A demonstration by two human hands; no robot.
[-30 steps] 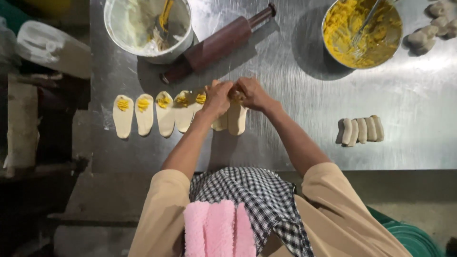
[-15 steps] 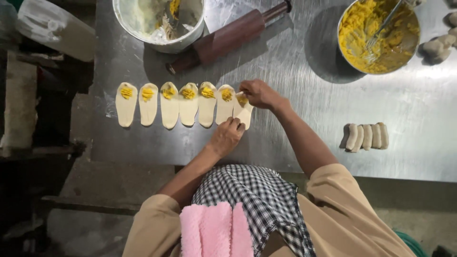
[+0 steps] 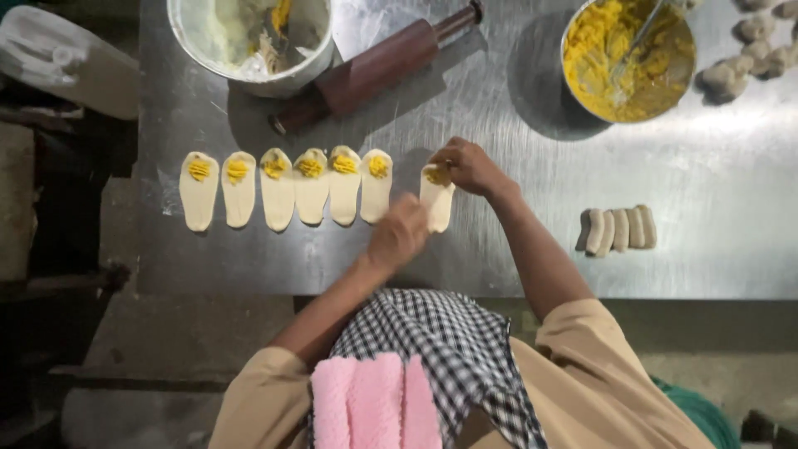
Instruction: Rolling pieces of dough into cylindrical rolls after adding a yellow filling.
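Several pale dough strips (image 3: pixel 312 187) lie side by side on the steel table (image 3: pixel 515 249), each with a dab of yellow filling at its far end. My right hand (image 3: pixel 470 166) rests fingertips-down on the yellow dab at the top of the rightmost strip (image 3: pixel 438 208), which sits slightly apart from the row. My left hand (image 3: pixel 399 237) is blurred, fingers curled, just left of that strip's lower end; whether it touches the dough is unclear.
A metal bowl of yellow filling (image 3: pixel 628 58) with a spoon stands at the far right, with dough lumps (image 3: pixel 748 58) beside it. A brown rolling pin (image 3: pixel 378 66) and a bowl of pale mix (image 3: pixel 249 37) lie behind the row. Rolled dough pieces (image 3: pixel 617 229) sit right.
A second ago both hands met at the row's right end. My left hand has since drawn back toward the table's front; my right hand stays on the last strip's filling.
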